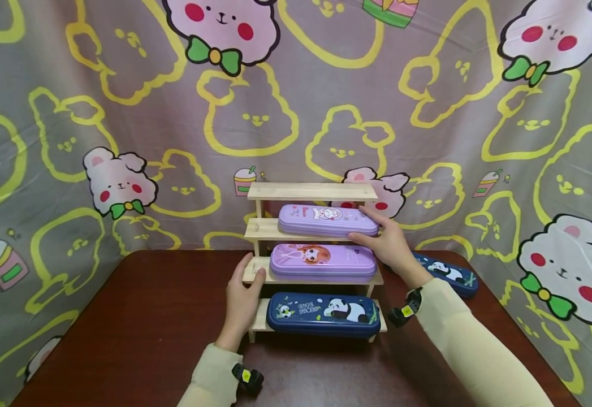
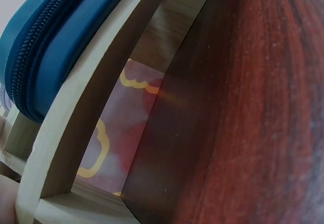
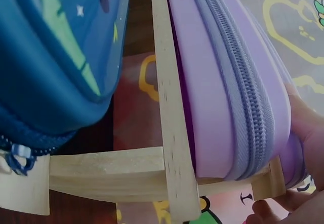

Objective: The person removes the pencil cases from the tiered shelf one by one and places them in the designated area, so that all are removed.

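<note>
A stepped wooden rack (image 1: 312,191) stands on the table and bears several zippered pencil cases. My right hand (image 1: 388,240) grips the right end of the upper lavender pencil case (image 1: 326,220), thumb at its front and fingers towards the back. This case lies on the second step from the top. Below it lies a purple pencil case (image 1: 341,261) with a red-haired doll picture. On the lowest step sits a dark blue panda pencil case (image 1: 296,322). At the rack's left end, my left hand (image 1: 242,297) holds the edge of a step; its fingertips are partly hidden.
Another dark blue panda pencil case (image 1: 443,274) lies on the table right of the rack, partly behind the right arm. The dark red wooden table (image 1: 138,333) ends at a patterned cloth (image 1: 138,124) that hangs behind and at both sides.
</note>
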Demonstrator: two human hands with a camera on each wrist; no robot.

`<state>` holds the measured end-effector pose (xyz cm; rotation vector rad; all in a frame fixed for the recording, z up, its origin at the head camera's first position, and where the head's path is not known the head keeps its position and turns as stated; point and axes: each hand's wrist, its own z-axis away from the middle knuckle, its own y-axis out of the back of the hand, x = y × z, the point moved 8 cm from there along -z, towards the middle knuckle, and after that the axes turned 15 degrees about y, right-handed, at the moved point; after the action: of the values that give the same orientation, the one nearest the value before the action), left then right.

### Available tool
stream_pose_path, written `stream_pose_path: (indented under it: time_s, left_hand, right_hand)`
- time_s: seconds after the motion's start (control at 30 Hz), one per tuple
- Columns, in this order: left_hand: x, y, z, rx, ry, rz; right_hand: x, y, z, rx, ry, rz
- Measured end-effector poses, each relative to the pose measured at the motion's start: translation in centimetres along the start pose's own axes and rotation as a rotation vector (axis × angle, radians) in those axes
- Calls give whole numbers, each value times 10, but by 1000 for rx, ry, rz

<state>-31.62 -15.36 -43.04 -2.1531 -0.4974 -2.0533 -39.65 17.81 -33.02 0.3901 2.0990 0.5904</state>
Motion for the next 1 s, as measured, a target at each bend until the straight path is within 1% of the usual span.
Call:
stream_pose_path:
  time_s: [0.23,0.47,0.73,1.0]
  left_hand:
    - [1,-1,0,4,6,-5]
    - [1,0,0,-1,6,-2]
    - [2,1,2,4,10,-2]
    - [1,0,1,3,14,0]
  right_hand:
    - [3,7,5,24,-8,-14]
    - [4,10,9,49,-38,-58]
    - [7,19,20,59,-35,-91]
    - [8,33,33,72,-49,-55]
